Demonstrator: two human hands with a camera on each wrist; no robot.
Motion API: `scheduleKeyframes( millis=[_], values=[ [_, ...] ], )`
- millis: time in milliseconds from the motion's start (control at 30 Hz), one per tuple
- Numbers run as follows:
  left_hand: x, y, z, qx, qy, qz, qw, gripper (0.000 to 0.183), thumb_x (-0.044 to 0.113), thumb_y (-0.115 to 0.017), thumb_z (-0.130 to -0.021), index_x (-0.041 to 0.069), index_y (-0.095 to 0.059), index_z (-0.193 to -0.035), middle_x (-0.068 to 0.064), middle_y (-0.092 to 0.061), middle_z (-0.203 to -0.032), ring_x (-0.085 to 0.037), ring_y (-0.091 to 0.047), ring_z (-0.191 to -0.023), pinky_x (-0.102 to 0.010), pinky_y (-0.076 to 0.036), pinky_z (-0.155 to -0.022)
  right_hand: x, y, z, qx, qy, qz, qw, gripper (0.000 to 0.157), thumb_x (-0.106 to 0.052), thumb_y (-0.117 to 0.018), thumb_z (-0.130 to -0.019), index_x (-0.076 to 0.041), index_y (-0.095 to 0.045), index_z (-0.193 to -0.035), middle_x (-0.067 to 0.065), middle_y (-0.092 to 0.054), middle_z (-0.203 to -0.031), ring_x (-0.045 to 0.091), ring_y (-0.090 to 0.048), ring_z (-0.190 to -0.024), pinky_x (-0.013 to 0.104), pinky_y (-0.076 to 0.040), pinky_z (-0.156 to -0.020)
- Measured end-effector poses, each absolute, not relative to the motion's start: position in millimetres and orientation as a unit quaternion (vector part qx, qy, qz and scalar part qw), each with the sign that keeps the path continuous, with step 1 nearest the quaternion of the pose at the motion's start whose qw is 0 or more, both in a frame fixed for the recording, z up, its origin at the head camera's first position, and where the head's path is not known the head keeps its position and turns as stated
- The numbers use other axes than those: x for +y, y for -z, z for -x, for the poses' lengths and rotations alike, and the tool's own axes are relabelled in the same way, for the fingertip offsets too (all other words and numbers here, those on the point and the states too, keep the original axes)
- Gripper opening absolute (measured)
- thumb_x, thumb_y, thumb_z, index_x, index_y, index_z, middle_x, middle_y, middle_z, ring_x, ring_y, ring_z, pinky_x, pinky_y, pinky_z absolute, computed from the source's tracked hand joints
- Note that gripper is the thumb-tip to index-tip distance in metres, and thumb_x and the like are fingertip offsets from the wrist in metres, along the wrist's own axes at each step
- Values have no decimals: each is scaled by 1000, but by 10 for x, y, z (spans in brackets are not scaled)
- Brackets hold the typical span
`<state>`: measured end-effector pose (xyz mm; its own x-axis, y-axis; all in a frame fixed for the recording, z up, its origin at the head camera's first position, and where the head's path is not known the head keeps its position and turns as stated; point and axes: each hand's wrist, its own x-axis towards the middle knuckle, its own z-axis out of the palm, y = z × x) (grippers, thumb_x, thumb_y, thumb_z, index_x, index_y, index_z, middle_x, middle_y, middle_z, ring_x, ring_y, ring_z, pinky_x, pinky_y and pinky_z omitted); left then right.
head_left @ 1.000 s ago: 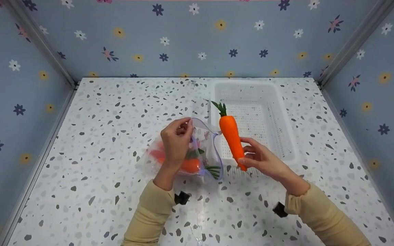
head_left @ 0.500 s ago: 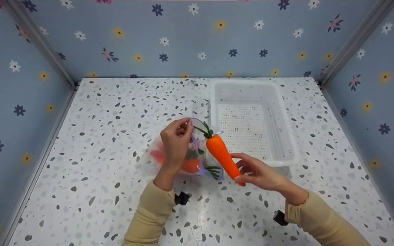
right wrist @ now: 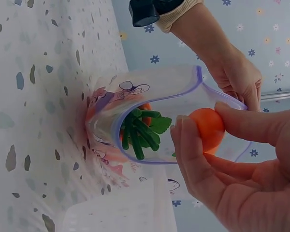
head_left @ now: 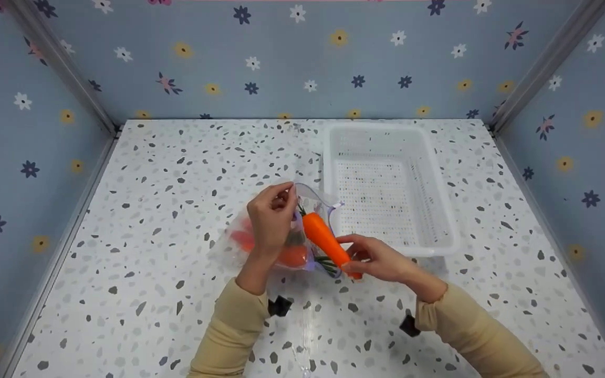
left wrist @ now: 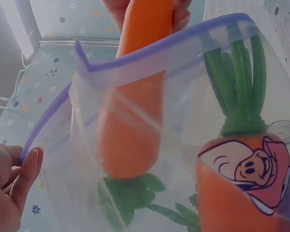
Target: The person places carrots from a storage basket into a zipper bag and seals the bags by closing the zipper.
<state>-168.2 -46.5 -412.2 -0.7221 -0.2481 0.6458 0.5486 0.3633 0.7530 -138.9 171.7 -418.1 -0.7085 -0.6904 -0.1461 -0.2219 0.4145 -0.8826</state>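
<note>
My left hand (head_left: pixel 271 218) pinches the upper rim of a clear zip bag (left wrist: pixel 183 106) edged in purple. The bag's mouth gapes toward the right. Between thumb and fingers, my right hand (head_left: pixel 378 257) grips an orange carrot (head_left: pixel 325 237) near its narrow tip. Its leafy end points into the bag; in the left wrist view the thick part and green leaves show through the plastic. Another carrot (left wrist: pixel 232 183) with thick green stalks (right wrist: pixel 139 133) lies inside, behind a printed cartoon figure. Reddish shapes deeper in the bag are blurred by the plastic.
A white perforated plastic basket (head_left: pixel 441 210) stands right of the bag, close to its opening. The speckled table (head_left: pixel 150 210) meets flowered panels (head_left: pixel 302 58) at the back and both sides.
My right hand has moved left and down from over the basket, bringing the carrot's leafy end into the bag's mouth. The left hand keeps its hold on the rim.
</note>
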Motion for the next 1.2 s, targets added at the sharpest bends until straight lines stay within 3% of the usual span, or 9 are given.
scheduleKeyframes(
  millis=[233,433,833,1200],
  values=[
    [-460,4125,1682,-746,546,103,367,11,4,-62,-80,-4,-67,-86,-7,-61,-70,-8,-55,-56,-20,-49,-52,1499,4175,1505,802,485,246,245,39,-14,-60,-85,3,-51,-119,13,-61,-91,18,-59,-71,29,-50,-63],
    [-451,4123,1681,-741,545,104,378,9,4,-62,-80,-2,-68,-84,-7,-60,-68,-10,-55,-55,-20,-48,-50,1319,4209,1548,792,527,219,219,31,-10,-58,-85,5,-56,-112,16,-63,-95,19,-61,-83,26,-49,-70],
    [-428,3962,1579,-726,580,107,355,7,-8,-60,-77,-8,-65,-81,-12,-57,-63,-15,-53,-46,-22,-45,-39,1150,4332,1532,710,625,232,228,34,6,-51,-85,16,-44,-117,27,-50,-115,35,-54,-101,31,-47,-82],
    [-479,3851,1508,-751,563,92,332,9,-7,-60,-78,-9,-66,-84,-14,-59,-68,-17,-54,-52,-20,-47,-48,1299,4174,1496,706,637,260,169,28,3,-55,-85,13,-50,-110,25,-55,-108,35,-55,-98,32,-47,-81]
  ],
)
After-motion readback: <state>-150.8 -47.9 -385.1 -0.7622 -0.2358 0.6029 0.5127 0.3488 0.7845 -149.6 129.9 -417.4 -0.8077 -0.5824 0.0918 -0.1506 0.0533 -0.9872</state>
